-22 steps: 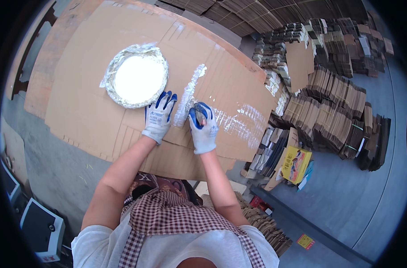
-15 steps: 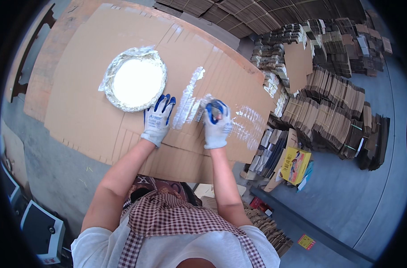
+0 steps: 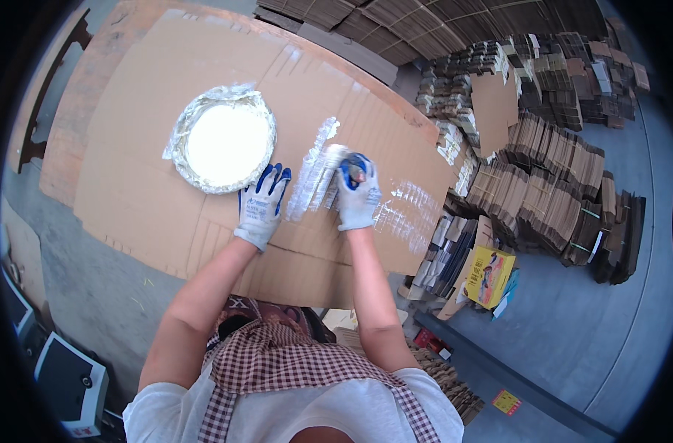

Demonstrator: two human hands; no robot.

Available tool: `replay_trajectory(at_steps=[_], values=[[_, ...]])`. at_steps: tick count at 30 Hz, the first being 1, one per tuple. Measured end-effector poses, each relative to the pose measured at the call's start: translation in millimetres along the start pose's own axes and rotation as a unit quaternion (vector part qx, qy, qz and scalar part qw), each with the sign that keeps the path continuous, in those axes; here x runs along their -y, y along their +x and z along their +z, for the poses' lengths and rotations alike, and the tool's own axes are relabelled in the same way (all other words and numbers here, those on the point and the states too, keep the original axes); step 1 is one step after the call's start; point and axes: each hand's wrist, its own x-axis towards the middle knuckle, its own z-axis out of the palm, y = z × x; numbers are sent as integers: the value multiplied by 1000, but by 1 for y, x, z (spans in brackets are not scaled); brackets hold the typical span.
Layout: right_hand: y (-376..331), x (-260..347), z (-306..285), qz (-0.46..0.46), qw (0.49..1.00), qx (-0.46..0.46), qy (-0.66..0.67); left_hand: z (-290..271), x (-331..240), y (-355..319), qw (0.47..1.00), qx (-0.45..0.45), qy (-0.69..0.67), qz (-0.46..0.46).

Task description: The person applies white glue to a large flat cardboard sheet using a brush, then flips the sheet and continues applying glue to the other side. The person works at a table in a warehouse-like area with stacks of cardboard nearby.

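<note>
My left hand [image 3: 260, 208], in a white glove with blue fingertips, lies flat with fingers stretched out on a brown cardboard sheet [image 3: 144, 148]. Its fingertips are beside the rim of a round basin [image 3: 175, 140], which is lined with crumpled wrap and holds bright white stuff. My right hand [image 3: 359, 193], gloved alike, is closed around what looks like a brush [image 3: 335, 153]. The brush's white, blurred head points up and left over thick white streaks [image 3: 312, 173] on the cardboard. The glove hides most of its handle.
Fainter white marks [image 3: 407, 210] lie right of my right hand. The cardboard covers a wooden table [image 3: 63, 148]. Stacks of flattened cartons [image 3: 536, 162] stand on the floor to the right and beyond the table. A yellow box [image 3: 489, 277] sits at the table's right front.
My right hand has moved slightly up with the brush, and a fuller white streak shows at its head. The left hand stays flat in nearly the same place.
</note>
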Motion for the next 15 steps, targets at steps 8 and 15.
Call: replay_trajectory(at_steps=[8, 15], values=[[24, 20, 0, 11, 987, -30, 159, 0, 1, -1, 1000, 2, 4, 0], [37, 18, 7, 21, 999, -29, 39, -2, 0, -1, 1000, 14, 8, -8]])
